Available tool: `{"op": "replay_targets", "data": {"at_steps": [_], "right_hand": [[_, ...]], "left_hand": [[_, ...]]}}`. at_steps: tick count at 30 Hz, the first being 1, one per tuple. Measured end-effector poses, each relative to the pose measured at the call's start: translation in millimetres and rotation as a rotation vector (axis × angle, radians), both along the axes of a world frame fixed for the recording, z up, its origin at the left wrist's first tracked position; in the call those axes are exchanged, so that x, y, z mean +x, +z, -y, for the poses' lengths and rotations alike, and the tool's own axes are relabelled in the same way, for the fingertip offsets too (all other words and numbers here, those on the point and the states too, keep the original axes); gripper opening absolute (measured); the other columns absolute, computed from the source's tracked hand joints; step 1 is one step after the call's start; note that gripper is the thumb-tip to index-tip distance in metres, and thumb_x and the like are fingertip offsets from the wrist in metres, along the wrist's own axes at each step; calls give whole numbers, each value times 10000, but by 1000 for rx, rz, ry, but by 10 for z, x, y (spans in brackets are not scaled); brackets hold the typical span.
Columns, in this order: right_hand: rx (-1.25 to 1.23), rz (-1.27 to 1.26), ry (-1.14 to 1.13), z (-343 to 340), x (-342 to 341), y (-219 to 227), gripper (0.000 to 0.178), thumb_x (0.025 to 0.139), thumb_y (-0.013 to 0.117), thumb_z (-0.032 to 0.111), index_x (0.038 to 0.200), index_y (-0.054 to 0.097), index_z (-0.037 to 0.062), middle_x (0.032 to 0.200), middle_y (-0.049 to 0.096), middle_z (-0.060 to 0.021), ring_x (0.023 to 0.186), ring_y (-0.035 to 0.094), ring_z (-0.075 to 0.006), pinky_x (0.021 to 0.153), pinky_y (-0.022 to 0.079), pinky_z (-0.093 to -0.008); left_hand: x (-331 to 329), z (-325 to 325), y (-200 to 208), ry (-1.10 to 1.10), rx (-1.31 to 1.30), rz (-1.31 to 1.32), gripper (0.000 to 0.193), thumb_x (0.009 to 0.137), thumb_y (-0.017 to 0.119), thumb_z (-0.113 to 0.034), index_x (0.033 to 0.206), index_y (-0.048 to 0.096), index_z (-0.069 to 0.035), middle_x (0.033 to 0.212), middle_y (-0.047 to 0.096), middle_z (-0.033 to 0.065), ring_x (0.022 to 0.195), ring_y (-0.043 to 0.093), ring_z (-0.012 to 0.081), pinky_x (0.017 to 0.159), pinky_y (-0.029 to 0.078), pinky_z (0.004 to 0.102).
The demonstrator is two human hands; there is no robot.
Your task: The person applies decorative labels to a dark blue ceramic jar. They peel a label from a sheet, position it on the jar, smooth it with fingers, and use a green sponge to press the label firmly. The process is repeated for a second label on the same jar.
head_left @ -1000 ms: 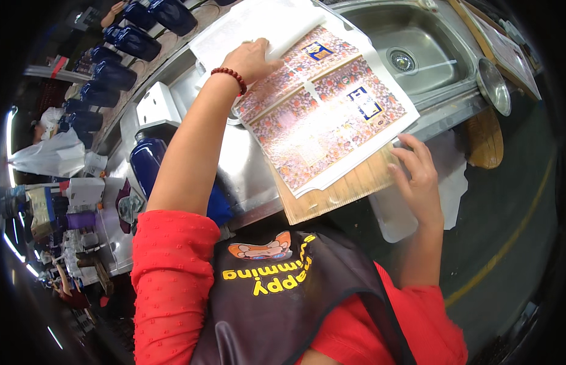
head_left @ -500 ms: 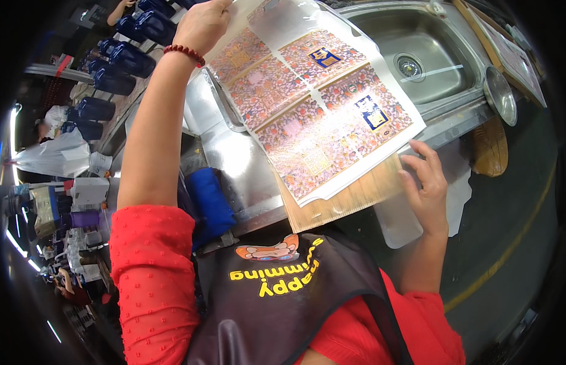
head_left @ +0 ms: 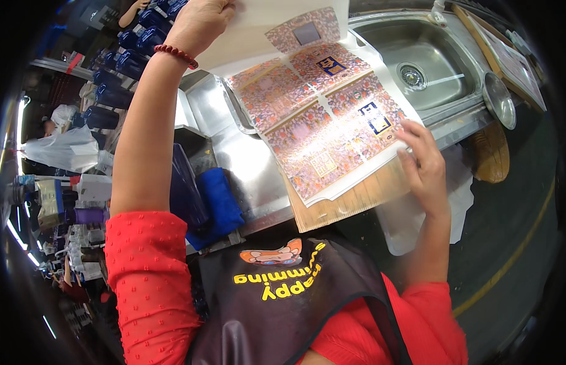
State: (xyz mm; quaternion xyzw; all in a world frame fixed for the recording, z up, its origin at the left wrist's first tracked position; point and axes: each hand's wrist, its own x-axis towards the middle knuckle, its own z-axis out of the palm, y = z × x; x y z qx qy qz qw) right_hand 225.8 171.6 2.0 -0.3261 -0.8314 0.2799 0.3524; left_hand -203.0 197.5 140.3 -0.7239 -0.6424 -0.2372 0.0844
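Up top, the left hand has its fingers pinched on the edge of a pale sheet, holding it aloft, apparently to keep it clear of the floral printed sheet lying over the wooden board. Over at that print's right edge, the right hand has its fingers apart, perhaps for steadying, though contact is hard to tell! The steel sink crowds the far side, while the left forearm partly blocks the dark-blue bottle beside the blue cloth.
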Motion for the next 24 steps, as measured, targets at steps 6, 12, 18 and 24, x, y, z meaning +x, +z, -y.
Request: {"op": "replay_targets", "data": {"at_steps": [6,12,18,24], "right_hand": [[20,-83,-201,-845,-510,91,556,890,751,254,1352,582,-5,1312,604,-183,1181,610,-347,1013,467,-395],[189,-110,-73,-1686,-1192,-31,446,819,837,355,1129,723,54,1224,643,-124,1044,645,-254,922,504,-351],[271,-306,60,-2065,-1583,-247,282,828,827,264,972,706,53,1090,685,-87,985,663,-258,863,516,-334],[323,-119,-53,-2522,-1995,-271,216,839,763,187,972,687,34,1062,673,-130,956,666,-308,833,526,-394]], "left_hand": [[165,73,276,-157,-98,184,102,897,578,-12,936,672,-8,840,677,77,823,624,184,754,516,317],[153,135,544,-109,-74,192,191,894,521,61,993,674,3,881,679,49,862,645,154,745,520,287],[-156,248,680,-46,27,229,136,862,556,27,898,684,-3,813,679,28,764,650,139,700,533,274],[-732,425,900,77,74,238,118,830,540,-15,851,656,-12,760,601,-4,732,571,98,667,487,272]]}}
